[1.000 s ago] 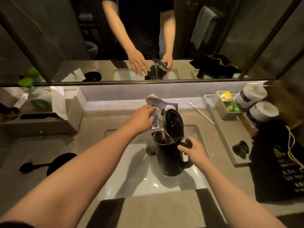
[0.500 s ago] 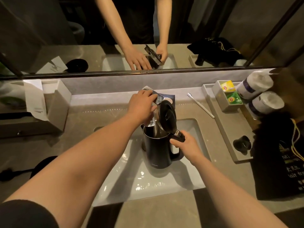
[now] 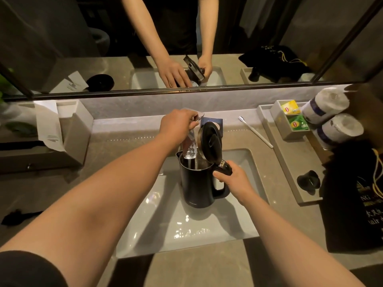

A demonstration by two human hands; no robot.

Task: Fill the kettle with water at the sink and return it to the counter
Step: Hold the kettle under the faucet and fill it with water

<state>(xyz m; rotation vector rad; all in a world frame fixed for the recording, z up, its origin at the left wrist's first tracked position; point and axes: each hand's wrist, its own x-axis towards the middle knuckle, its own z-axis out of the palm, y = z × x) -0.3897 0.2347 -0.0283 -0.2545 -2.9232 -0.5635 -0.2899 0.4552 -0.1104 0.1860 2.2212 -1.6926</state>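
Head | kettle (image 3: 195, 183) upright, lid open | handle toward right hand (image 3: 233, 180)

Both bare forearms reach forward, the left hand (image 3: 178, 125) curled palm-down with fingers closed over a chrome faucet lever (image 3: 196, 118), the right hand (image 3: 234, 179) lower, wrapped around a black kettle handle (image 3: 222, 169).
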